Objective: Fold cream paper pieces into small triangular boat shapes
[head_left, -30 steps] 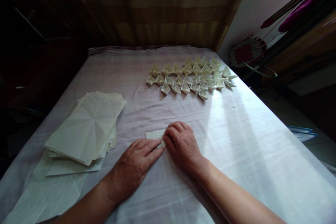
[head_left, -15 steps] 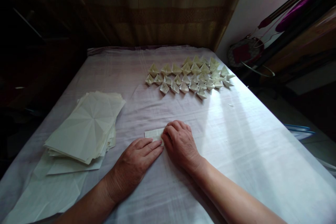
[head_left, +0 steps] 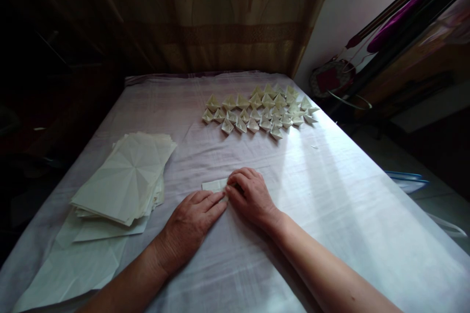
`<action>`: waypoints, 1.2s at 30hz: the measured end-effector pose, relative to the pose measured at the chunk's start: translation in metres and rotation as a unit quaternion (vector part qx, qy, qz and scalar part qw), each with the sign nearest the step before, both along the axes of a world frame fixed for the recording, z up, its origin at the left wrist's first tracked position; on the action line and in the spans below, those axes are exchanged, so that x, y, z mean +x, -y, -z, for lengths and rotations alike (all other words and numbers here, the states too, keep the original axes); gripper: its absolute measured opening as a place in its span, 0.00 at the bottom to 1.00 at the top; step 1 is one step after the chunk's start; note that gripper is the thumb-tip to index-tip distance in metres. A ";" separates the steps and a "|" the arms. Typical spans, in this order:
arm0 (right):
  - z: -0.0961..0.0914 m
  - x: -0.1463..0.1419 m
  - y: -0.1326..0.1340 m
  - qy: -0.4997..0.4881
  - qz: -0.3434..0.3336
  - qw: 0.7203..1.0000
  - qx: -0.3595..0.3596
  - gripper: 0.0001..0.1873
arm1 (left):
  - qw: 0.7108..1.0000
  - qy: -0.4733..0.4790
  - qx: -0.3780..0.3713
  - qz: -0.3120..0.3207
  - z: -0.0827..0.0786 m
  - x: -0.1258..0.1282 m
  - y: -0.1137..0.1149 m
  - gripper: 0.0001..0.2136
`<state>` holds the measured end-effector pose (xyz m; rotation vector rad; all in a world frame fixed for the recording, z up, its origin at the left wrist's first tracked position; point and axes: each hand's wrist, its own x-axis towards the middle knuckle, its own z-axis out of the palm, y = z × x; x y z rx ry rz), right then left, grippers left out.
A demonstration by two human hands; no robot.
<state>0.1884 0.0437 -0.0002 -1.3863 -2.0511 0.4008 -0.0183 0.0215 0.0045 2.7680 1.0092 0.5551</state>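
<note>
A person's two bare hands work a small folded piece of pale paper (head_left: 214, 185) lying near the front middle of a cloth-covered surface (head_left: 348, 205). The left hand (head_left: 191, 225) lies flat and open, fingertips touching the paper's near edge. The right hand (head_left: 251, 198) curls its fingers down over the paper's right end; whether they pinch it cannot be told. A stack of creased sheets (head_left: 125, 181) sits well to the left. Rows of small folded paper shapes (head_left: 257, 110) cluster at the far side, before a patterned curtain (head_left: 220, 24).
</note>
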 end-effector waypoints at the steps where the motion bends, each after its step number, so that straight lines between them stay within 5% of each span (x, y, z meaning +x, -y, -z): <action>1: 0.000 0.002 0.001 -0.012 -0.013 1.000 0.001 0.05 | 1.000 -0.003 -0.001 -0.001 0.000 0.000 0.000 0.19; 5: -0.001 0.006 0.007 -0.010 0.002 1.000 0.001 0.12 | 1.000 -0.005 -0.004 -0.005 0.001 0.000 0.001 0.20; 16: 0.007 0.009 -0.005 0.011 0.110 0.994 0.004 0.06 | 1.000 -0.013 -0.006 -0.013 0.005 -0.002 0.002 0.20; 22: 0.005 0.009 -0.003 0.010 0.110 0.994 0.000 0.06 | 1.000 -0.010 -0.002 -0.007 0.002 0.000 0.000 0.20; 29: 0.008 -0.001 0.009 0.086 0.096 0.992 0.001 0.27 | 1.000 -0.006 0.008 0.013 -0.001 -0.001 -0.002 0.19; 36: 0.011 -0.001 0.006 0.084 0.114 0.990 -0.001 0.20 | 0.999 -0.004 0.041 -0.007 -0.001 -0.004 0.001 0.17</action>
